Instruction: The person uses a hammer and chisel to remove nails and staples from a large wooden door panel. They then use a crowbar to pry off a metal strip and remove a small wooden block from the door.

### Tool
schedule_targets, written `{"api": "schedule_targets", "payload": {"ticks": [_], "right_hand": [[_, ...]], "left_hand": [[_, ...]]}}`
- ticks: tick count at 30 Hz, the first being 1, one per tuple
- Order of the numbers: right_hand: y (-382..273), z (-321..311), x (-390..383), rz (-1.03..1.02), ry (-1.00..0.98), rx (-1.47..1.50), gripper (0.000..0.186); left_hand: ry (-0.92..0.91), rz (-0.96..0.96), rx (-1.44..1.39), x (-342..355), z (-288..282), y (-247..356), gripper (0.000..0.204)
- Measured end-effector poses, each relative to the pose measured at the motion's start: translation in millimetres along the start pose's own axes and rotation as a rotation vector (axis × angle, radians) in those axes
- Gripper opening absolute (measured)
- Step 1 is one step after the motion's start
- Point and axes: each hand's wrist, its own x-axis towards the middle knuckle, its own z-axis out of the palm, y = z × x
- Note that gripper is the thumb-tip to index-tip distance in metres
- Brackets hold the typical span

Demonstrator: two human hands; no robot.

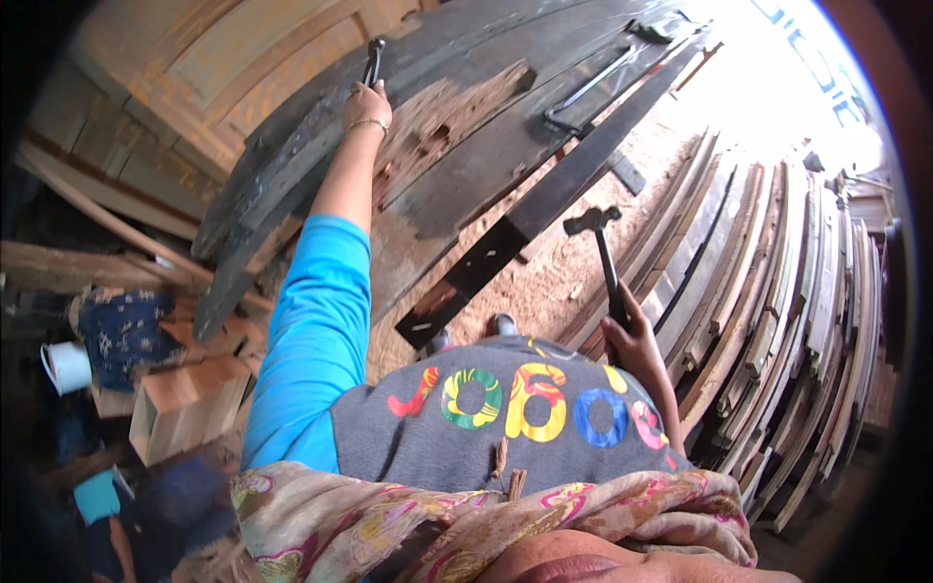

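Observation:
My left hand (367, 109) reaches out over the dark wooden workbench (437, 185), closed round a pair of metal pincers (374, 60) whose head points away from me. Beside that wrist lies a rough, weathered piece of wood (447, 119) with worn holes. My right hand (632, 338) grips a hammer (608, 264) by its dark handle, its head raised above the sawdust-covered floor. Between my hands a long dark wooden beam (515, 214) runs along the bench's right side.
A metal-framed saw (595, 89) lies on the bench farther off. Stacked long planks (748, 262) fill the right side. A panelled wooden door (253, 68) stands at the far left. Lower left are a wooden box (190, 408), a white bucket (66, 368) and a person's blue sleeve (97, 497).

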Motion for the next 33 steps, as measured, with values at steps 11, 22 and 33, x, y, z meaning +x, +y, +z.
{"api": "schedule_targets", "payload": {"ticks": [11, 22, 33], "right_hand": [[-4, 8, -72, 0.12, 0.141, 0.033, 0.065], [-14, 24, 15, -0.284, -0.198, -0.741, 0.057], [-80, 58, 56, -0.368, -0.394, -0.83, 0.058]], "left_hand": [[0.034, 0.298, 0.671, 66, 57, 17, 0.082], [-0.538, 0.389, -0.15, -200, -24, -65, 0.084], [-0.534, 0.236, -0.226, -305, -15, -162, 0.067]]}}
